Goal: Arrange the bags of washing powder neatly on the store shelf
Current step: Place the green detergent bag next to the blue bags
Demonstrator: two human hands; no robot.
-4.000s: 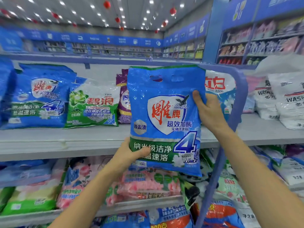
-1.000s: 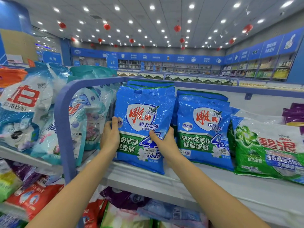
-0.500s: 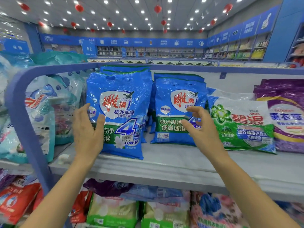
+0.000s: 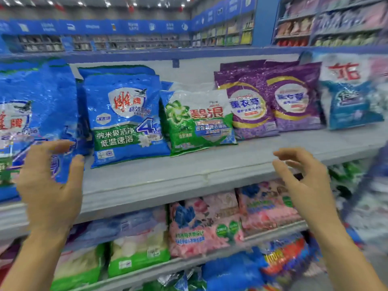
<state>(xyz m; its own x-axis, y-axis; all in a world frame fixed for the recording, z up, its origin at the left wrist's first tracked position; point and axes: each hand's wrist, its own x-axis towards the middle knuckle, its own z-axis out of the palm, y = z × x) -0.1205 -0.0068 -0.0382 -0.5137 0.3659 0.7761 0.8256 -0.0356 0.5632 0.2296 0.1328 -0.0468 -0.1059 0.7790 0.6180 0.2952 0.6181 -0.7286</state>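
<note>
Head view: a person's left hand (image 4: pixel 50 192) and right hand (image 4: pixel 306 185) hang in front of a store shelf (image 4: pixel 189 173) stocked w/ washing powder, both holding nothing. The left fingers (image 4: pixel 52 146) are spread and lightly bent, right in front of the lower part of a big blue bag (image 4: pixel 37 101); contact can't be told. The right fingers (image 4: pixel 294 153) are apart and loosely curled, before the shelf's front edge. Just right of the left fingers a second blue bag (image 4: pixel 123 114) stands upright, touching a green-and-white bag (image 4: pixel 199 120) that leans back btwn the two hands. Above the right fingers sit two purple bags (image 4: pixel 252 127) side by side, then a white-and-teal bag (image 4: pixel 350 93). Below the hands, pink bags (image 4: pixel 210 223) fill the lower shelf (image 4: pixel 279 231).
</note>
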